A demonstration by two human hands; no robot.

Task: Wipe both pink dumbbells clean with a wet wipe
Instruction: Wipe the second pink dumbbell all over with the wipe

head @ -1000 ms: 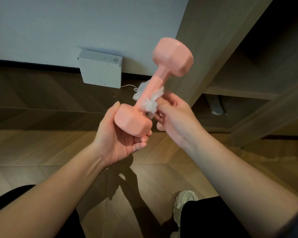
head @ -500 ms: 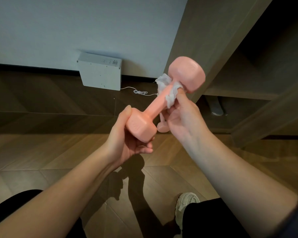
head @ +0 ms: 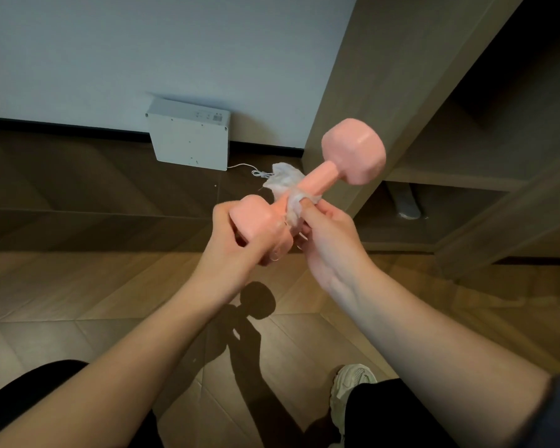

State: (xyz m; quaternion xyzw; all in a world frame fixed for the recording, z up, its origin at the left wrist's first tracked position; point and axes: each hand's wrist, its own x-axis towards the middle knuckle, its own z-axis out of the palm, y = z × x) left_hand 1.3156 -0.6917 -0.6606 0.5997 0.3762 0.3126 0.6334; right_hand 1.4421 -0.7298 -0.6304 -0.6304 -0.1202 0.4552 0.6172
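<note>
One pink dumbbell (head: 324, 179) is held in the air at the middle of the view, tilted up to the right. My left hand (head: 236, 247) grips its near head from below and the side. A crumpled white wet wipe (head: 288, 185) is wrapped round the near part of the handle. My right hand (head: 330, 234) pinches the wipe against the handle with its fingers curled round it. The far head is free and uncovered. A second dumbbell is not visible.
A white box (head: 189, 139) with a thin white cable (head: 246, 168) leans against the wall on the wooden floor. A wooden shelf unit (head: 450, 130) stands at the right. My legs in black trousers and a pale shoe (head: 349, 386) are at the bottom.
My right hand has slid the wipe back down the handle from beside the far head toward the near head. The dumbbell has shifted slightly to the right.
</note>
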